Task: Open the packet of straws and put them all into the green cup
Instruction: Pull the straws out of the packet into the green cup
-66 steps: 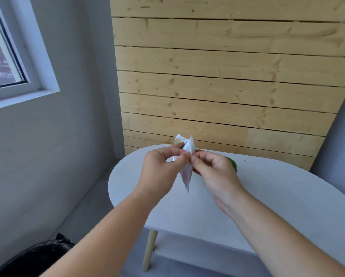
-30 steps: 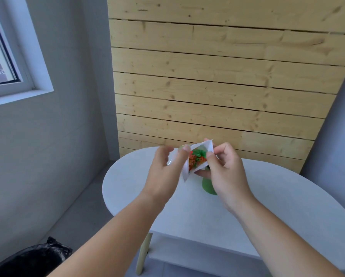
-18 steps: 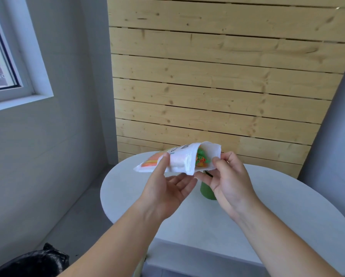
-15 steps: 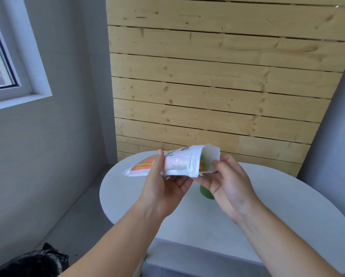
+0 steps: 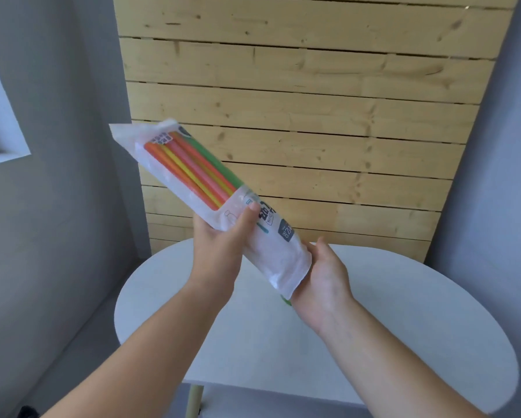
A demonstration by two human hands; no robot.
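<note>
While you hold the packet (image 5: 271,245) up over the table (image 5: 404,297), it slants steeply, its sealed end high on the left and its other end low on the right. Your left hand (image 5: 220,248) has its grip pinching the packet's middle, thumb pressed on the printed front and fingers out of sight behind. Your right hand (image 5: 325,276) meets the low end, thumb raised just beside the plastic edge; its fingers are hidden behind the packet, so I cannot tell whether that grip is spread or pressed together. The straws (image 5: 190,173), orange, yellow, pink and green, show through the clear window in the upper half, lying along the packet. Of the green cup (image 5: 285,300) only a sliver shows, right under the packet's low end and against your right wrist. A plank wall (image 5: 313,86) rises behind the table, and a window (image 5: 0,140) sits at the far left.
</note>
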